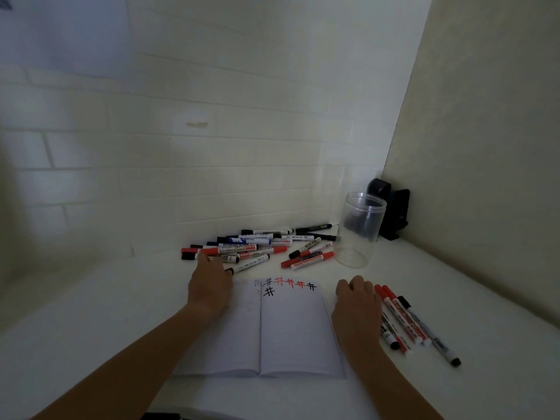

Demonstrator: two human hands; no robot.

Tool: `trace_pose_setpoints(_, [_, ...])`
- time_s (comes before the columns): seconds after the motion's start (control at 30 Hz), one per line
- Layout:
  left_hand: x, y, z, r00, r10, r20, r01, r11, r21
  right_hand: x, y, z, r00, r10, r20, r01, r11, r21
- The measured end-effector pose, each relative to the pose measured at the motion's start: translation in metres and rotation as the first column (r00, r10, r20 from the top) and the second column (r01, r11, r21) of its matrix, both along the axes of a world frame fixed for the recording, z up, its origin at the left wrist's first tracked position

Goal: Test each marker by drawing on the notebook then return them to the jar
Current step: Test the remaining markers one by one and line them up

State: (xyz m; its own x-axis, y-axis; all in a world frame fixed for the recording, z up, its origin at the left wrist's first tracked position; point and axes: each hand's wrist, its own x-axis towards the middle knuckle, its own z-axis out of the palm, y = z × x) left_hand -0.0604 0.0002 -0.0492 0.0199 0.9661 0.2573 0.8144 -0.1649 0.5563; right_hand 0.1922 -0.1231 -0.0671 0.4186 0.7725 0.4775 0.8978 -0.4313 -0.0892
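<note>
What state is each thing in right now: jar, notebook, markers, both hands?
jar: upright, no lid, empty
notebook: open flat, six hash marks on the right page
marker pile: capped, lying behind the notebook
side markers: capped, right of the notebook
left hand: reaching into the pile
right hand: resting beside the notebook

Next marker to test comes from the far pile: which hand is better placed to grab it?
Left. The left hand already reaches into the far pile, fingertips at a red-capped marker. The right hand rests beside the notebook, next to the separate marker group.
</note>
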Motion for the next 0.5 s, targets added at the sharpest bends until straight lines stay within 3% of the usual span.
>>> trace_pose_setpoints(0.17, [0.007, -0.007, -0.003, 0.999, 0.015, -0.032, -0.012, 0.996, 0.092, 0.002, -0.004, 0.002, 0.997, -0.078, 0.013, 0.079, 0.996, -0.046])
trace_pose_setpoints(0.3, [0.007, -0.012, -0.004, 0.995, -0.033, 0.090, 0.015, 0.980, 0.200, 0.005, -0.002, 0.004, 0.996, -0.091, -0.013, 0.092, 0.995, 0.043])
trace_pose_setpoints(0.37, [0.006, -0.011, -0.005, 0.986, -0.092, 0.138, 0.052, 0.961, 0.270, 0.006, 0.002, 0.004, 1.000, -0.009, -0.001, 0.009, 0.986, 0.169])
trace_pose_setpoints(0.5, [0.004, -0.012, -0.004, 0.926, -0.325, 0.192, 0.229, 0.888, 0.398, -0.023, 0.010, 0.019, 0.937, 0.340, 0.078, -0.346, 0.879, 0.329])
